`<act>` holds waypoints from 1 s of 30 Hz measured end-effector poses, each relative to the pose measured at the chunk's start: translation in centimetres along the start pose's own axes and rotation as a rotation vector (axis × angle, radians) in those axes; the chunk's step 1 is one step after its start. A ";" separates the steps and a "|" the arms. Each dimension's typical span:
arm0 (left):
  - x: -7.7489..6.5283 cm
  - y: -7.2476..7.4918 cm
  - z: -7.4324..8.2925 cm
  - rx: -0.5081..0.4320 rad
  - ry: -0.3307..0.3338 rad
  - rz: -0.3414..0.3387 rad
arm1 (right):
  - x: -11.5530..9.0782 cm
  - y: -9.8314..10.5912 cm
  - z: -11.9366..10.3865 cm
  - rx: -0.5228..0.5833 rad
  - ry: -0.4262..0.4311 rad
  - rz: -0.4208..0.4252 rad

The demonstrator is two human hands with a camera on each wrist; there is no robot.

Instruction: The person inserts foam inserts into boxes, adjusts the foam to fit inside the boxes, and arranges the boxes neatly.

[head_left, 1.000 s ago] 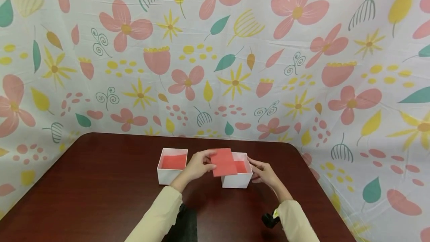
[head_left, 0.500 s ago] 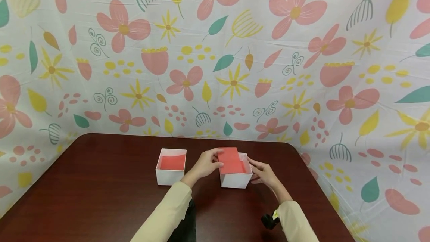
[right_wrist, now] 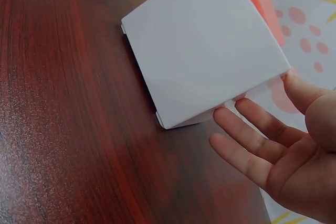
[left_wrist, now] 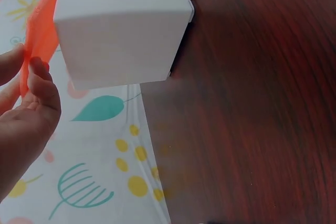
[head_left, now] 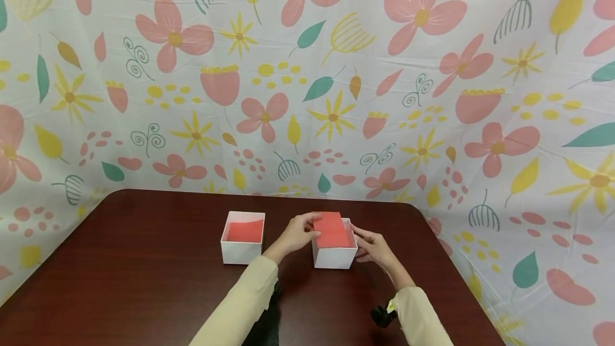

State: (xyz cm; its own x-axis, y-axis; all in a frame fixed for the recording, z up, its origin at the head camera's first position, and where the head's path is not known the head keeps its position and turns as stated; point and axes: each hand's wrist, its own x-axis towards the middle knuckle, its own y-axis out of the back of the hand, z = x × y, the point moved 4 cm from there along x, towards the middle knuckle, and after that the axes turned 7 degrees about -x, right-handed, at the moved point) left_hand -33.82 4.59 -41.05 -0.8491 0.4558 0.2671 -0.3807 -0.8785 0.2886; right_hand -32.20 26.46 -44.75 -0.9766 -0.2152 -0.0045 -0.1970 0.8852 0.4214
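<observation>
My left hand (head_left: 299,233) pinches a flat red rectangular sheet (head_left: 331,231) by its left edge, thumb below and fingers above in the head view. The sheet lies over the open top of the right-hand white box (head_left: 334,259), covering most of its opening. In the left wrist view the sheet (left_wrist: 44,22) looks slightly bent near the fingertips, beside the box wall (left_wrist: 115,45). My right hand (head_left: 375,248) is at the right side of that box. Its fingers are extended, tips at the side wall, with the thumb (right_wrist: 302,87) at the rim corner.
A second open white box (head_left: 242,253) stands to the left, with a red piece (head_left: 245,232) inside. Both boxes are on a dark brown table (head_left: 144,260), backed by a flower-print cloth (head_left: 307,95). A small black device (head_left: 383,315) is by the right sleeve.
My left hand has moved right, bringing the red sheet from the box's left side to over its opening and slightly lower. The right hand stays at the box's side.
</observation>
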 end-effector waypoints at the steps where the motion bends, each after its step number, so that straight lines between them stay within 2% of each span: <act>1: 0.1 0.0 0.0 0.015 0.006 -0.003 | 0.0 0.0 -0.1 0.002 0.001 0.001; 10: 0.5 -0.6 0.0 0.129 0.044 -0.037 | -0.2 0.1 -0.2 0.011 0.001 -0.002; 16: 1.0 -1.0 -0.5 0.166 0.033 -0.051 | -0.2 -0.1 -0.4 0.000 -0.006 0.002; 20: 1.3 -1.1 -0.5 0.247 0.012 -0.043 | -0.2 -0.1 -0.5 0.000 -0.009 -0.007; 23: 1.3 -1.3 -0.6 0.308 0.027 -0.029 | -0.1 -0.2 -0.4 0.011 -0.007 -0.008; 27: 1.2 -1.5 -0.9 0.354 0.053 -0.010 | -0.1 -0.1 -0.3 0.035 0.043 -0.003; 30: 1.1 -1.7 -1.0 0.451 0.006 0.008 | -0.1 0.0 0.0 0.061 0.121 -0.027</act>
State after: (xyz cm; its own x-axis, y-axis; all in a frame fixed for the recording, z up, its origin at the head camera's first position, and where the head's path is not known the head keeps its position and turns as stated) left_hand -34.46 6.44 -42.19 -0.8539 0.4472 0.2661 -0.1774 -0.7309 0.6591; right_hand -32.08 26.48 -44.77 -0.9539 -0.2842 0.0964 -0.2314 0.9012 0.3666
